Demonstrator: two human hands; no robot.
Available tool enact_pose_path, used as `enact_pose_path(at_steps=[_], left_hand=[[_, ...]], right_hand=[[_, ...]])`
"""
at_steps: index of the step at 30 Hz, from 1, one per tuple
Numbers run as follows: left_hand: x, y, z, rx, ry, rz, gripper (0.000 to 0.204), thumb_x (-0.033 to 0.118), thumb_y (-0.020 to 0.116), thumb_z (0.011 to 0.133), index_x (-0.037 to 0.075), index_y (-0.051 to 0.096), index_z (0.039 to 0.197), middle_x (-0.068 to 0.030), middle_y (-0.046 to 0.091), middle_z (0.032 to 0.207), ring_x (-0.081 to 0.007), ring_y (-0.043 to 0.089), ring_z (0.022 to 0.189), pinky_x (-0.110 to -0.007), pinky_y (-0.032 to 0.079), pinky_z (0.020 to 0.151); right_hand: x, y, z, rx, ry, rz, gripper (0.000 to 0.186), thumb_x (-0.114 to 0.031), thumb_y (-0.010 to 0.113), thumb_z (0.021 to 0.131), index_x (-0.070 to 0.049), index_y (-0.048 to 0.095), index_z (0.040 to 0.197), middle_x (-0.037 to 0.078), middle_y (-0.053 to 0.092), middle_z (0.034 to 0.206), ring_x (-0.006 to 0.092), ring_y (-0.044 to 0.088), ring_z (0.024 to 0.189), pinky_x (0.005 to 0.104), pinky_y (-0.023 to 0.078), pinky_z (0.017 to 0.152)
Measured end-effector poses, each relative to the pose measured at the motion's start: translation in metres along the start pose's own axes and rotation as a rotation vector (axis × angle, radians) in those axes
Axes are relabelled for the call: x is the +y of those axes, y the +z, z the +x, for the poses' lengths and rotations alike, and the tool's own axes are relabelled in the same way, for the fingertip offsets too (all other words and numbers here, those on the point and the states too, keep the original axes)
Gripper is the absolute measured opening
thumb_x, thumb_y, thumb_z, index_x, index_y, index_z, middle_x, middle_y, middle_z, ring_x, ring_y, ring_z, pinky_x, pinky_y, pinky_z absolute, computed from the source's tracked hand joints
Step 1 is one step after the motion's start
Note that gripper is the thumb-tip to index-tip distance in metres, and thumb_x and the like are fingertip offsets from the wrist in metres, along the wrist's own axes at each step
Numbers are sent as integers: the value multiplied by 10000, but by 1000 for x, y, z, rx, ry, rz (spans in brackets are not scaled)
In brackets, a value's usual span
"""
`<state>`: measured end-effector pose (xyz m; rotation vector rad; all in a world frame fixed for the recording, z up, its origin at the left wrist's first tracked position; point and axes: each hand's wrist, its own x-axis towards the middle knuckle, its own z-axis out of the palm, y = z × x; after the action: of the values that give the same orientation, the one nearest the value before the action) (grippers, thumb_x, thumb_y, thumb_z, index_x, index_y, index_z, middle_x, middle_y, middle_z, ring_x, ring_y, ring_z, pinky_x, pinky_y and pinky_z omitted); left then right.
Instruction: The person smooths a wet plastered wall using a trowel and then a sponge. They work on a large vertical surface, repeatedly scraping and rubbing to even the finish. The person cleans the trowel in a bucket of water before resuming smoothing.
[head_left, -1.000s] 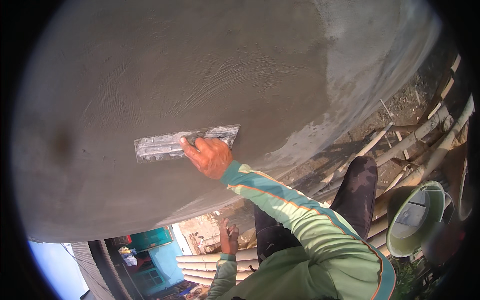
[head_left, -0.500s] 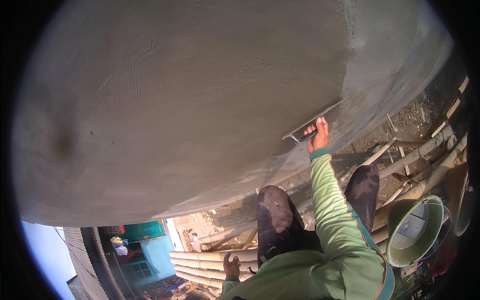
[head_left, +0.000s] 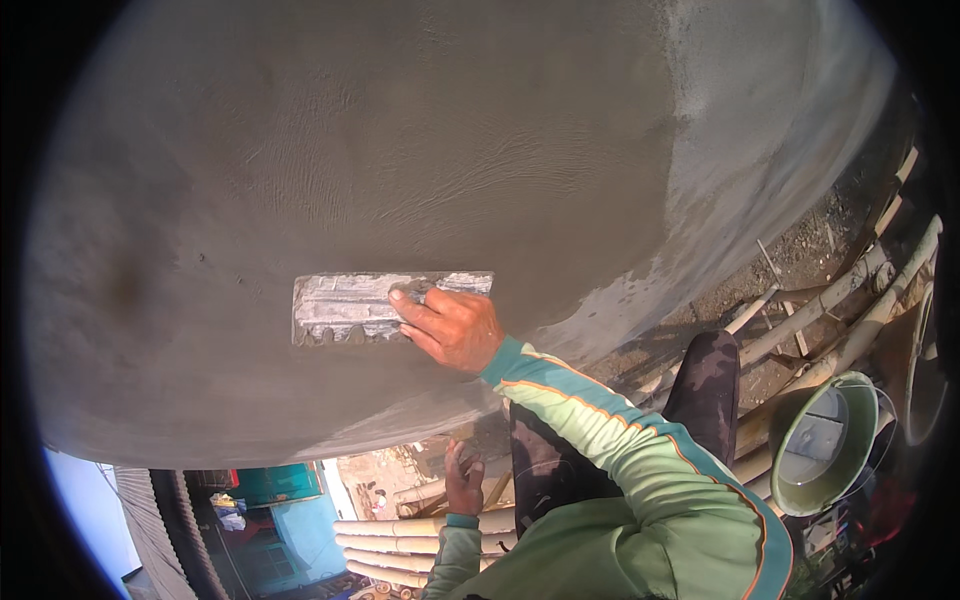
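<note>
My right hand [head_left: 455,328] is closed on a plastering trowel [head_left: 335,305], its index finger stretched along the back of the flat rectangular blade. Grey mortar smears cover the blade, which lies against a large curved wall of wet grey plaster [head_left: 450,190]. The hand hides most of the handle. Low in front of me, near the wall's lower edge, my left hand [head_left: 463,485] is raised with its fingers loosely apart and nothing visible in it.
Bamboo poles [head_left: 395,528] lie side by side beneath my left arm. More poles [head_left: 850,340] cross at the right above rubble. A green bucket [head_left: 855,462] with water and a grey slab inside stands right of my knees. Below left is a blue building [head_left: 300,540].
My right hand has swept the trowel left across the plaster, turning the blade from edge-on to flat. My left hand has risen slightly toward the wall's lower edge.
</note>
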<state>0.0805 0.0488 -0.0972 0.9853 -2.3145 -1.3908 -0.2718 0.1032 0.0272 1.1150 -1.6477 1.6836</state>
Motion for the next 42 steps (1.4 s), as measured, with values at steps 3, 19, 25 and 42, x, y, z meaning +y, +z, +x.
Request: enact_pose_path(at_steps=[3, 19, 25, 42], left_hand=[[-45, -23, -30, 86, -71, 114, 541, 58, 637, 988, -19, 461, 1493, -235, 357, 1635, -291, 666, 1208, -372, 562, 990], [-45, 33, -52, -10, -162, 22, 550, 156, 706, 980, -44, 492, 1445, -275, 387, 1609, -338, 661, 1224, -399, 579, 983], [-43, 39, -45, -4, -126, -24, 612, 213, 698, 999, -46, 433, 1486, -254, 376, 1621, -341, 672, 1205, -428, 577, 968], [-86, 57, -13, 17, -142, 151, 661, 370, 666, 956, 20, 511, 1494, -267, 339, 1648, -434, 365, 1510, -477, 328, 1227]], right_hand=[[74, -92, -12, 387, 464, 235, 551, -194, 788, 929, -91, 630, 1447, 6, 576, 802, 127, 548, 641, 275, 491, 598], [111, -98, 17, 605, 691, 370, 462, -153, 788, 957, 38, 648, 1354, 97, 731, 1138, 109, 654, 910, 284, 551, 810], [94, -77, 29, 616, 574, 243, 446, -146, 800, 943, 30, 661, 1328, 160, 735, 1237, 169, 686, 1071, 308, 546, 948], [-62, -19, 70, -232, -30, -200, 569, -224, 829, 874, -123, 668, 1410, 95, 644, 820, 211, 630, 618, 344, 542, 578]])
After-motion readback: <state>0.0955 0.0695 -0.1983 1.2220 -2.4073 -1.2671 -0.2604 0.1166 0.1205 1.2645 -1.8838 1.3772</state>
